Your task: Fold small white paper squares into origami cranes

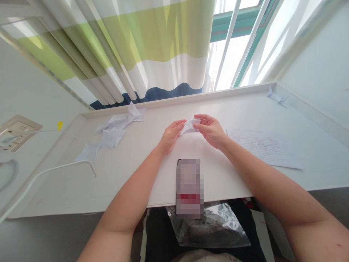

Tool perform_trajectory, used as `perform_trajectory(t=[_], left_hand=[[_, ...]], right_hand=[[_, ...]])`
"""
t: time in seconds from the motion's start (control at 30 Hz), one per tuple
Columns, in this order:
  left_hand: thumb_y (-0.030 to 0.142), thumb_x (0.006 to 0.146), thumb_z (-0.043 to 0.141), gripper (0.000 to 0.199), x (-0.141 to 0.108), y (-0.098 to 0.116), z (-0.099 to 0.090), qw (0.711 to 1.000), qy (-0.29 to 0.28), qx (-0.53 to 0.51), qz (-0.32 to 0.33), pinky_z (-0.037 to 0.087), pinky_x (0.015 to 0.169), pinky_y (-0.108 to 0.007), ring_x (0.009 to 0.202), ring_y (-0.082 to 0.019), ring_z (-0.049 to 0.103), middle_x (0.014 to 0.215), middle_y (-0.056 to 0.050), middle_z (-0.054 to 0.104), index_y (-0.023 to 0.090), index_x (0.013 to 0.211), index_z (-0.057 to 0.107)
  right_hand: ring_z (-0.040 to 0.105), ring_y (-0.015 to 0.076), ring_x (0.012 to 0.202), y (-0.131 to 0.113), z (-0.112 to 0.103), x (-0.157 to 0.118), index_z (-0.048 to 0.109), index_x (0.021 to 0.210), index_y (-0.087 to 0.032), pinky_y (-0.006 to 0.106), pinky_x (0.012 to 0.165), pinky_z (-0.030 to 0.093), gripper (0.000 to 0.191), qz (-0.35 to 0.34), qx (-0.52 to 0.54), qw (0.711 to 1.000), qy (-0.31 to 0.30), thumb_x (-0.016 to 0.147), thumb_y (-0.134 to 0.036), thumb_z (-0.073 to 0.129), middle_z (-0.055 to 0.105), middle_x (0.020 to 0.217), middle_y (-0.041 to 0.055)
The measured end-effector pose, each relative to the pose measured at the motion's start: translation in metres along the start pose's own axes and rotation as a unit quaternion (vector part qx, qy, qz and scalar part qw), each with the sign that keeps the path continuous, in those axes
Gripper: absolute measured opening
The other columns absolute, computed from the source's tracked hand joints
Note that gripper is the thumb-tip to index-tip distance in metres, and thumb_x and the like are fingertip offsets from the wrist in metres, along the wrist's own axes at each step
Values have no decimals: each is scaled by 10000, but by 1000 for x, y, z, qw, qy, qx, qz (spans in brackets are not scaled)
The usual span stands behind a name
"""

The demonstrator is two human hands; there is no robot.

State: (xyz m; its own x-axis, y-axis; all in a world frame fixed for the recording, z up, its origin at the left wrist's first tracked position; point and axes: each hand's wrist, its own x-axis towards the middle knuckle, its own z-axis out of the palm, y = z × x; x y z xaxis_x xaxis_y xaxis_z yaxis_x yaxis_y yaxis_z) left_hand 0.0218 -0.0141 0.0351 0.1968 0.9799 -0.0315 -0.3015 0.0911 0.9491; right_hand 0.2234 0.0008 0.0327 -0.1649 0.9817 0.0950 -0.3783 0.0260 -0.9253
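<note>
A small piece of folded white paper (189,126) is held up over the white desk (169,182), between my two hands. The fingers of my left hand (172,135) pinch its left corner. On the other side, my right hand (212,130) grips it with the thumb in front and the fingers behind. The paper has angled creases and pointed edges; its far side is partly hidden by my fingers. Below my hands, a phone (188,187) with a blurred-out screen lies at the desk's front edge.
Several folded paper pieces (113,131) lie at the desk's left; another folded paper (276,97) sits in the far right corner. A written sheet (265,145) is right of my arm. White cables (62,168) cross the left side. A clear plastic bag (215,227) rests on my lap.
</note>
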Motion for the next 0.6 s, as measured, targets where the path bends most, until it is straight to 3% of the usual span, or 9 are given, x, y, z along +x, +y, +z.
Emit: perform_trajectory(t=[0.2,0.37,0.6], left_hand=[[414,717,1019,687,-1,4,-4,999,-26,-35,-26,559,953,-375,958,-195,758,1044,-27,807,282,1319,714],[281,654,1040,518,3,4,-7,998,6,-67,19,554,1001,-366,968,-174,755,1039,-32,827,227,1118,818],[277,671,1045,569,-1,6,-4,998,-24,-52,24,551,1061,-435,1110,-239,765,1089,-51,836,271,1199,834]], right_hand=[[750,220,896,-2,0,-1,798,1053,-272,471,935,613,535,11,6,1000,-14,623,-458,1057,815,951,30],[761,241,941,0,2,-2,824,1044,-254,496,965,620,532,4,-26,999,-24,628,-502,1046,833,1004,55],[761,251,963,0,2,-2,842,1019,-281,509,976,624,490,-63,-56,996,17,634,-513,1037,828,979,43]])
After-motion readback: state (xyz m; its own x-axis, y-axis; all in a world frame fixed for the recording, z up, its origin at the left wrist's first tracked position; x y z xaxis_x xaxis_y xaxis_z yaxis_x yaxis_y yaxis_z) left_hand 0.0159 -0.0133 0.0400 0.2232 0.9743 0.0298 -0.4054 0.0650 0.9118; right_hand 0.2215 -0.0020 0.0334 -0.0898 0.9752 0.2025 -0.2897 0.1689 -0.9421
